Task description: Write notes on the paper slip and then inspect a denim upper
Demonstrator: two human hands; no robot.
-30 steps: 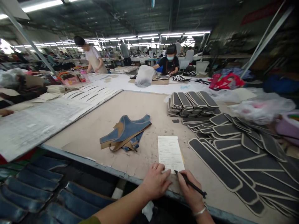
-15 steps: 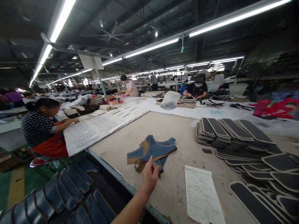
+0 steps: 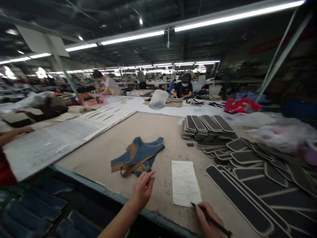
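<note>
My left hand point(image 3: 143, 187) hovers by the table's near edge, its fingers loosely bent and apart with nothing visible in them. Just beyond it lies a small heap of blue leather pieces point(image 3: 146, 150) with tan undersides, cut in curved shapes and overlapping. At the lower right my right hand point(image 3: 210, 219) is closed around a dark pen point(image 3: 215, 222). The pen's pointed tip is at the bottom edge of a notepad point(image 3: 185, 183) with handwriting on its page.
Stacks of dark, pale-edged panels point(image 3: 237, 195) cover the table's right side. A small dark scrap point(image 3: 190, 144) lies near them. Blue leather pieces point(image 3: 29, 211) rest below the table edge at left. A white board point(image 3: 59, 138) adjoins the table; co-workers sit and stand beyond.
The view has swung right. My right hand has come into view with the pen at the notepad. My left hand has drawn back a little from the blue leather pieces.
</note>
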